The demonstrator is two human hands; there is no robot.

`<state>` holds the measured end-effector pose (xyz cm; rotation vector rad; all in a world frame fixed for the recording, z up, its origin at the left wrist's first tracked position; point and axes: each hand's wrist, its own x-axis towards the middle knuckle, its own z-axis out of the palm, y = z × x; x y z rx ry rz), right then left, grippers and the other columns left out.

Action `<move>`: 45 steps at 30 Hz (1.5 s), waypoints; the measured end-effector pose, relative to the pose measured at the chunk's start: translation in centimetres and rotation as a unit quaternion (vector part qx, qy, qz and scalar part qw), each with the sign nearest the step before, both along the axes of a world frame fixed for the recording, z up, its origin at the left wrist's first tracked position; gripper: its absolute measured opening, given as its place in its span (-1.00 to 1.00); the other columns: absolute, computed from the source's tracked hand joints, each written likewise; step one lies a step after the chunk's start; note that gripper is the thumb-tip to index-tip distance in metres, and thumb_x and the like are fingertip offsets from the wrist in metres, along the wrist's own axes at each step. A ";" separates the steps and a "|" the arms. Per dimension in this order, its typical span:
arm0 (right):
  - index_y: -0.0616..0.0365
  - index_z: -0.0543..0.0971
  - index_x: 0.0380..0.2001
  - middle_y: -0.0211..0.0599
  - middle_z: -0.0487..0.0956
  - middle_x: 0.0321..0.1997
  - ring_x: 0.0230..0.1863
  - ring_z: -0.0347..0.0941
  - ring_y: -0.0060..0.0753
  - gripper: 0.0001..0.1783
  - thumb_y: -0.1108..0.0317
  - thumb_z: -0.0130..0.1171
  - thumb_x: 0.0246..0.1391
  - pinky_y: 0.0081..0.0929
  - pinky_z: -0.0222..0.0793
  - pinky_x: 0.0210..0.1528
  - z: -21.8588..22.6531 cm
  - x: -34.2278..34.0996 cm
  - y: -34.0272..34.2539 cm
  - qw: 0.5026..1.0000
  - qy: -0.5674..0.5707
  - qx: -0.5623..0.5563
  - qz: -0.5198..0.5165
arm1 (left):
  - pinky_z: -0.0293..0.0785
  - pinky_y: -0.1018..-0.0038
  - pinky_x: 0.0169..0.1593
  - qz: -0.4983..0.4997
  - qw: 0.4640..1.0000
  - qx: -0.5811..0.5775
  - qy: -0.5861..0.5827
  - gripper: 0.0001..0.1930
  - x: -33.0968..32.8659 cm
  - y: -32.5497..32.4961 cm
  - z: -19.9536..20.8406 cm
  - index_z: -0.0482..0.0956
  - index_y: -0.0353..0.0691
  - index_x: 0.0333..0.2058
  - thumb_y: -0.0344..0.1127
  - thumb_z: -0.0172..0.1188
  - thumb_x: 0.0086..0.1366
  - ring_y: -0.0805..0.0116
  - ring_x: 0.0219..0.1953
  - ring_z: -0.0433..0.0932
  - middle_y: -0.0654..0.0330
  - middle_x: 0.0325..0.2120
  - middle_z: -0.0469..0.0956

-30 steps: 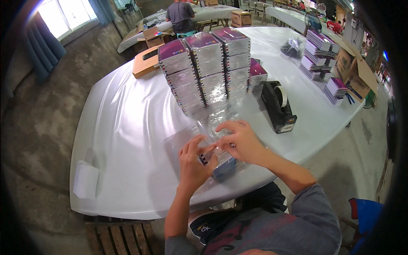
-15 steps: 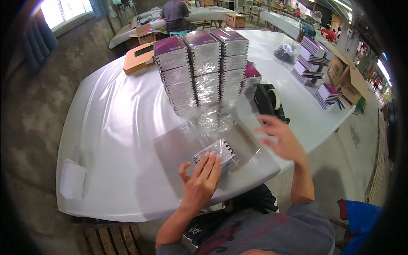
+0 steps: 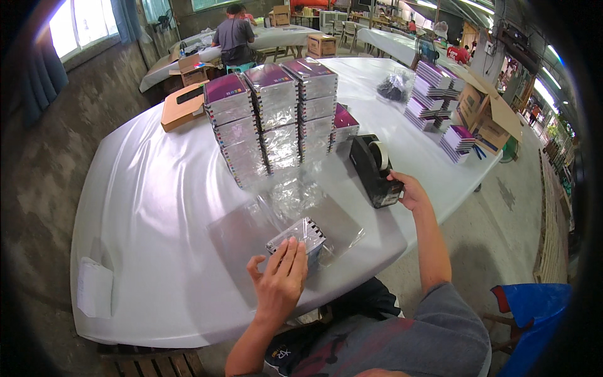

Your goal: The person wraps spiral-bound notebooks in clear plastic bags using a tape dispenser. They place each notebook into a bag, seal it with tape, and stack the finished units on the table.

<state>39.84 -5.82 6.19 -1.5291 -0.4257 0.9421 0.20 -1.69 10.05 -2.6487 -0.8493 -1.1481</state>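
Note:
A small block of spiral-bound notebooks (image 3: 308, 232), wrapped in clear plastic film, sits near the table's front edge. My left hand (image 3: 281, 276) lies on its top, fingers stretched flat over the film and thumb out to the side. To the right stands a black tape dispenser (image 3: 367, 169) with a roll of clear tape (image 3: 379, 155). My right hand (image 3: 409, 190) has its fingers closed at the dispenser's near end; whether they also pinch a strip of tape cannot be seen. Under the block lies a sheet of clear plastic (image 3: 235, 235).
Tall stacks of film-wrapped notebooks (image 3: 279, 122) with purple covers rise beyond the block. Farther right are loose notebook piles (image 3: 430, 94), blue-handled pliers (image 3: 479, 152) and an open carton (image 3: 480, 113). A cardboard tray (image 3: 179, 113) holds a phone; white paper (image 3: 94, 287) lies left.
My right hand has gone from open in the air to closed at the tape dispenser, whose near end has swung slightly toward me. My left hand stays on the block. The whole view has shifted.

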 end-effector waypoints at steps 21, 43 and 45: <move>0.10 0.65 -0.41 -0.20 0.61 -0.39 -0.35 0.50 -0.26 -0.89 0.44 0.14 0.03 -0.34 0.16 0.12 -1.4 -6.0 -6.8 0.791 -0.579 -0.090 -0.175 | 0.29 0.46 -0.20 -0.009 0.999 -0.034 -0.018 -0.74 0.1 -0.5 0.8 0.63 -0.20 -0.23 -0.44 0.29 0.02 0.36 -0.18 0.54 0.25 -0.22 0.55; 0.31 0.62 -0.50 -0.32 0.51 -0.68 -0.71 0.34 -0.66 -0.67 0.22 0.16 0.12 -0.71 0.16 -0.75 3.3 -26.1 -0.7 0.967 0.119 0.128 0.187 | 0.42 0.33 -0.17 -0.071 0.991 -0.091 -0.063 -0.48 -0.2 0.7 -0.4 0.47 -0.27 -0.04 -0.42 0.29 -0.07 0.18 -0.18 0.53 0.12 -0.27 0.52; 0.30 0.61 -0.52 -0.32 0.50 -0.69 -0.71 0.35 -0.66 -0.67 0.21 0.17 0.12 -0.69 0.16 -0.76 3.1 -26.3 -0.8 0.969 0.127 0.122 0.174 | 0.44 0.32 -0.16 -0.073 0.992 -0.087 -0.056 -0.45 -0.3 0.6 -0.4 0.52 -0.26 -0.05 -0.45 0.32 -0.15 0.14 -0.18 0.53 0.10 -0.28 0.51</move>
